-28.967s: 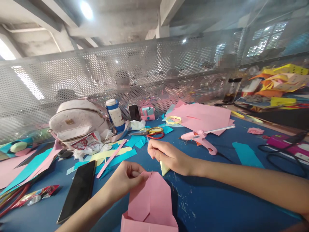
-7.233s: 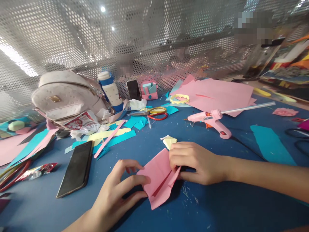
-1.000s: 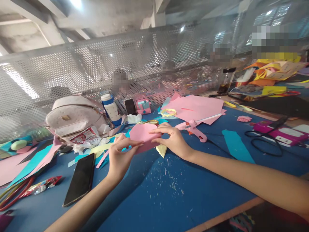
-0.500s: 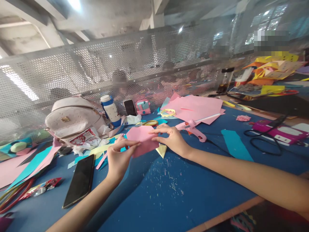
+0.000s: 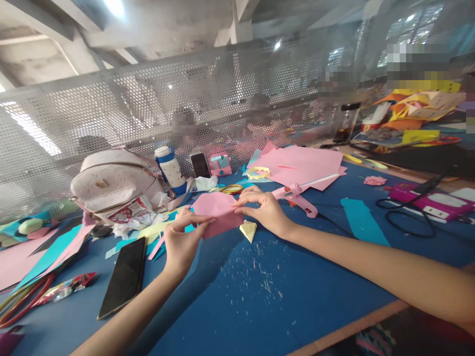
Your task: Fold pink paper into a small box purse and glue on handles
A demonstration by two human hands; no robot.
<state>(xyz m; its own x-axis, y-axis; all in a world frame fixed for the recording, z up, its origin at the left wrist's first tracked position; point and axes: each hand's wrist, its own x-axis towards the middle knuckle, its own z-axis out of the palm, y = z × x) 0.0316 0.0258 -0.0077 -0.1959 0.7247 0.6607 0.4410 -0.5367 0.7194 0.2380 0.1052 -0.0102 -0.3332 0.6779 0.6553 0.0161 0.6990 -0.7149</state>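
Note:
A piece of pink paper (image 5: 221, 212) is held up above the blue table by both hands. My left hand (image 5: 185, 242) pinches its left edge between thumb and fingers. On the opposite edge, my right hand (image 5: 263, 210) has its thumb and fingertips closed on the paper. Just below the right fingers lies a small folded pale yellow paper piece (image 5: 248, 230). A pink glue gun (image 5: 297, 195) rests behind the right wrist, its cord running right. Blue and yellow paper strips (image 5: 159, 230) lie behind the left hand.
A black phone (image 5: 124, 277) lies left of my forearm. Farther back stand a pale backpack (image 5: 115, 173) and a white-blue bottle (image 5: 169, 170). Pink sheets (image 5: 297, 160) lie behind the glue gun. At right are a blue strip (image 5: 361, 222) and a purple power strip (image 5: 432, 202). Paper scraps dot the table.
The pink paper has tilted slightly, its lower edge a little higher. Both hands keep their pinch and have barely moved.

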